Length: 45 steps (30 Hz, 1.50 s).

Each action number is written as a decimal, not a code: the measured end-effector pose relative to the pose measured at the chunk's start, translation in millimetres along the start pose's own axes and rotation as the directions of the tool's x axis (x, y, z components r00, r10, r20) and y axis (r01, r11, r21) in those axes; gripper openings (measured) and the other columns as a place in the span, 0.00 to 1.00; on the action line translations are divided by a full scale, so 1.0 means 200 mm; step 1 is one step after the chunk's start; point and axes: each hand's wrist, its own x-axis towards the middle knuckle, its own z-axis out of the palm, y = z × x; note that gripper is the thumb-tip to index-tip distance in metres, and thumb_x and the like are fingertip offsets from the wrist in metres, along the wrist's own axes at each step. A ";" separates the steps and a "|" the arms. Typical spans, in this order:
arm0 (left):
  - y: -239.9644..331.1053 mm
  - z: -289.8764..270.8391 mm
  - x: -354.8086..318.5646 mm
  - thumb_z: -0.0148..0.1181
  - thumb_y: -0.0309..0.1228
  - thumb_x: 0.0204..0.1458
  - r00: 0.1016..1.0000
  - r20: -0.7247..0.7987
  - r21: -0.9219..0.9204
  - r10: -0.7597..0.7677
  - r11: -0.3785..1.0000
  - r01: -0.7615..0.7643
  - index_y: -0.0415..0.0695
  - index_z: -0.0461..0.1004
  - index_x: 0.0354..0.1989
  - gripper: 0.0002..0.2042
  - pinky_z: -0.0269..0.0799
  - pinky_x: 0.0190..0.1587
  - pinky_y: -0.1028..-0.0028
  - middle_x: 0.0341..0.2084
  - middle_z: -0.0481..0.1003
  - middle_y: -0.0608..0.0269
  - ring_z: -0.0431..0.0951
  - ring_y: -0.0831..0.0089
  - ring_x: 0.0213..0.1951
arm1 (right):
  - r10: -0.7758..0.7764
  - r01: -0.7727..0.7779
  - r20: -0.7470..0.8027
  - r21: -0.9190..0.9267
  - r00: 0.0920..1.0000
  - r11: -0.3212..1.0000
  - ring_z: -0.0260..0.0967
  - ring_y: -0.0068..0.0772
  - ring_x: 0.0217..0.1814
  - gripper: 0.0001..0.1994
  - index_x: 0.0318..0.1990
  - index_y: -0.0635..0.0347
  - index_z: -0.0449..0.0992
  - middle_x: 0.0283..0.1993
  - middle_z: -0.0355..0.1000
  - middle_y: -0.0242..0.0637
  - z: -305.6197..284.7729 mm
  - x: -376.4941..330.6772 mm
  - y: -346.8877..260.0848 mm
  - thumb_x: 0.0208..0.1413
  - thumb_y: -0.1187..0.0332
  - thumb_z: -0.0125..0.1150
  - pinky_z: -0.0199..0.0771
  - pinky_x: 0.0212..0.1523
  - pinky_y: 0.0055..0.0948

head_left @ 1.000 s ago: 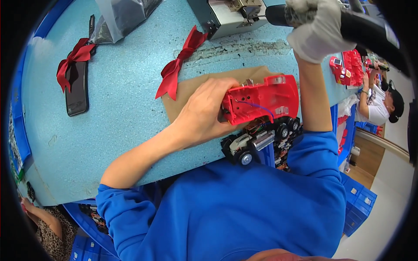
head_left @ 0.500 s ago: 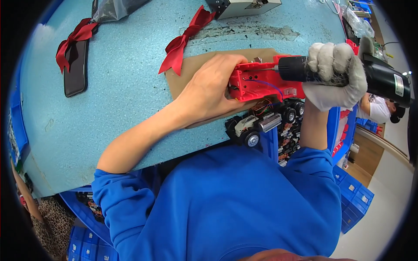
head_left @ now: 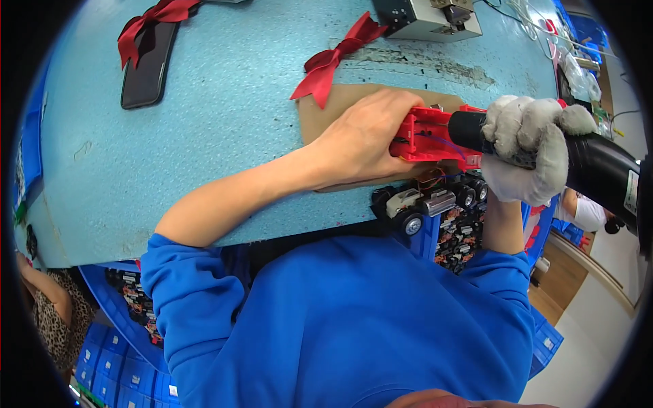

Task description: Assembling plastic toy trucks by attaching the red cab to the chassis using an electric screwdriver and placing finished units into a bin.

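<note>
Lying with its long axis running from nine to three o'clock, the red toy truck body (head_left: 435,139) is sitting on a brown cardboard sheet (head_left: 340,102) at the near edge of the blue tabletop (head_left: 218,136). The left hand (head_left: 364,139) is clamping its nine o'clock end, fingers curled over the plastic. The gloved right hand (head_left: 527,149) is wrapped tightly around a black electric screwdriver (head_left: 585,160), whose nose is pointing toward nine o'clock into the body. A black wheeled chassis (head_left: 425,200) is resting just beside it at six o'clock. A red ribbon bow (head_left: 333,58) is lying at eleven o'clock.
</note>
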 end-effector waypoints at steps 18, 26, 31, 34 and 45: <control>0.02 0.00 -0.06 0.72 0.34 0.37 0.997 -0.011 0.163 0.071 0.984 -0.068 0.38 0.66 0.51 0.31 0.69 0.49 0.65 0.40 0.72 0.48 0.73 0.56 0.45 | -0.284 -0.113 -0.111 -0.994 0.952 0.008 0.68 0.26 0.26 0.02 0.30 0.60 0.71 0.23 0.69 0.31 -0.59 -0.19 -0.25 0.53 0.72 0.55 0.68 0.32 0.29; 0.05 0.01 -0.04 0.74 0.34 0.34 1.000 -0.006 0.184 0.021 0.983 -0.020 0.36 0.65 0.51 0.34 0.69 0.50 0.65 0.42 0.71 0.48 0.73 0.56 0.46 | 0.248 -0.647 -0.619 -0.761 0.745 0.044 0.74 0.46 0.43 0.23 0.52 0.62 0.71 0.40 0.76 0.47 -0.67 -0.63 0.10 0.49 0.63 0.62 0.71 0.46 0.36; 0.08 0.00 -0.08 0.74 0.37 0.34 0.984 -0.175 -0.064 0.043 0.996 -0.055 0.38 0.66 0.48 0.32 0.69 0.48 0.62 0.41 0.69 0.49 0.71 0.51 0.45 | 0.368 -0.504 -0.515 -0.149 0.774 0.851 0.62 0.37 0.62 0.31 0.59 0.63 0.65 0.57 0.67 0.43 -0.43 -0.94 -0.04 0.47 0.62 0.66 0.65 0.59 0.32; 0.35 -0.14 -0.05 0.75 0.31 0.32 0.885 -0.038 0.286 0.464 0.854 -0.435 0.38 0.66 0.48 0.32 0.71 0.50 0.68 0.42 0.70 0.52 0.73 0.59 0.49 | 0.184 -0.372 -0.521 -0.283 0.834 0.884 0.64 0.36 0.60 0.33 0.58 0.62 0.66 0.55 0.68 0.40 -0.09 -1.13 0.04 0.42 0.67 0.71 0.65 0.59 0.35; 0.88 -0.52 -0.43 0.61 0.28 0.42 0.727 0.491 0.844 -0.480 0.053 -0.534 0.44 0.70 0.39 0.14 0.70 0.38 0.68 0.34 0.71 0.60 0.73 0.65 0.37 | -0.308 0.240 0.045 -0.737 0.950 0.632 0.68 0.39 0.44 0.23 0.38 0.54 0.74 0.40 0.68 0.35 0.78 -0.83 0.38 0.27 0.70 0.76 0.67 0.52 0.47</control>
